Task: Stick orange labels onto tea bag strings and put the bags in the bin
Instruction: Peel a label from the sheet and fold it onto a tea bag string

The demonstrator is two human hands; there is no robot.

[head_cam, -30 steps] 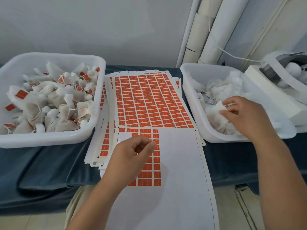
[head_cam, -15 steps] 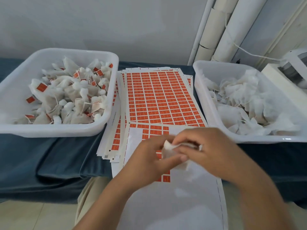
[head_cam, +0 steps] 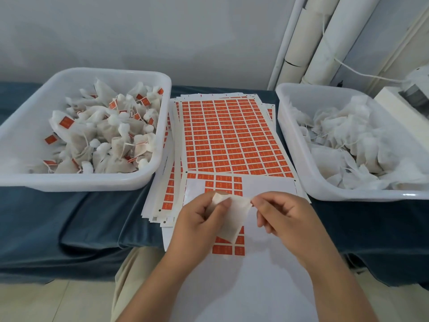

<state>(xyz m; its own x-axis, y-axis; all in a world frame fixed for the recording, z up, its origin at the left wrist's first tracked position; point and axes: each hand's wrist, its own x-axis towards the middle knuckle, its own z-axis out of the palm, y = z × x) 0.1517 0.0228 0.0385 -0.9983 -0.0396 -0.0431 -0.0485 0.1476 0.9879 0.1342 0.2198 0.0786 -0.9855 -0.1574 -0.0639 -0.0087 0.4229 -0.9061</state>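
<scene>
Head view: holding 1 tea bag (head_cam: pixel 234 214) just above the part-used label sheet (head_cam: pixel 267 187), pinched at its top ends by left hand (head_cam: pixel 197 221) and right hand (head_cam: pixel 287 219). Looks like hunting for the string. Next, probably: peel 1 orange label (head_cam: pixel 222 249), wrap it on the string.

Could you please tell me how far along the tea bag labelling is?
Done: the left bin holds a pile of labelled bags. In hand: the left hand and right hand pinch one tea bag over the partly used sheet; no label shows on it. Left: the right bin is heaped with unlabelled bags beside a full label sheet.
</scene>
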